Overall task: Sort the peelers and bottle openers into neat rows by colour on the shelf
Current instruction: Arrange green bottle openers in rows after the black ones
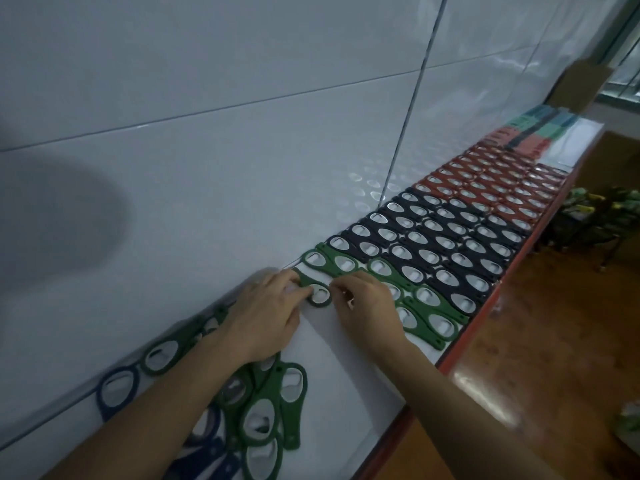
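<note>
Both hands are on the shelf (349, 362), close together, at the near end of the sorted rows.

Left hand (266, 313): fingers and thumb pinch the neck of one green bottle opener (317, 293), which lies flat on the white surface with its ring end toward me.

Right hand (367, 311): fingers curled, the tips against the ring's right rim. The knuckles hide the contact, so I cannot tell whether this is a pinch or only a touch.

The held opener sits at the wall side, just beside the green rows (427, 306) already laid out. My right hand covers part of those rows.

Order of colours running away from me:
- green
- navy rows (446, 244), touching the green block
- red rows (491, 188), touching the navy

Heads and handles alternate within each block.

Beyond the red block lie flat items (533, 133) in teal, red and dark colours. They are too blurred to identify. A cardboard box (583, 86) stands past them.

Unsorted stock: a loose pile of green openers (266, 414) overlaps under my left forearm. A blue opener (117, 388) and another green one lie along the wall (242, 116) to my left.
</note>
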